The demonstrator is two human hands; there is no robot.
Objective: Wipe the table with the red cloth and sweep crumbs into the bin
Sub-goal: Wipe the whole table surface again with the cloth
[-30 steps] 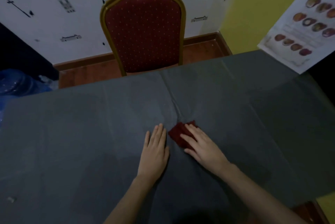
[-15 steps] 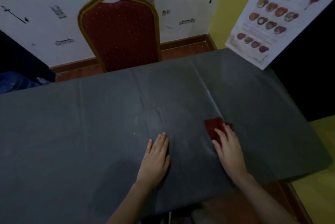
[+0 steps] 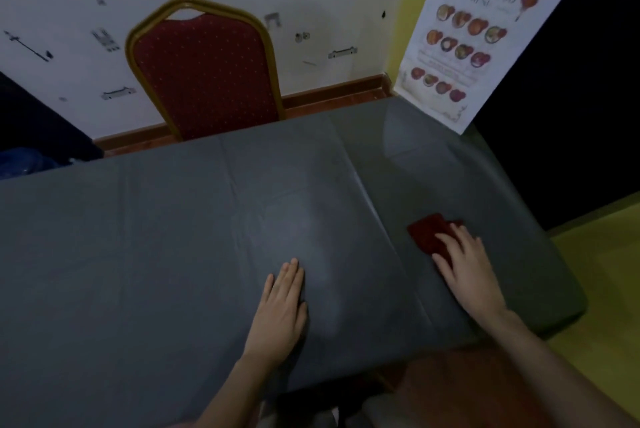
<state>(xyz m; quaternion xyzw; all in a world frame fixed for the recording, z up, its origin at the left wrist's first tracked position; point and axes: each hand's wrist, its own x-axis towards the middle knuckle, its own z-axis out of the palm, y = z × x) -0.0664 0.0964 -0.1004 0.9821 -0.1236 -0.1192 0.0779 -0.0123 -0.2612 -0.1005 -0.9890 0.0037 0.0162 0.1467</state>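
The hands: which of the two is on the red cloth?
The right hand, near the table's right end, presses the red cloth with straight fingers. The left hand lies flat on bare table, holding nothing.

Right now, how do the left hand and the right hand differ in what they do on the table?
The left hand lies flat on the bare grey table; the right hand presses on the red cloth. The left hand is near the middle; the right hand is close to the table's right end. Both have straight fingers, palms down.
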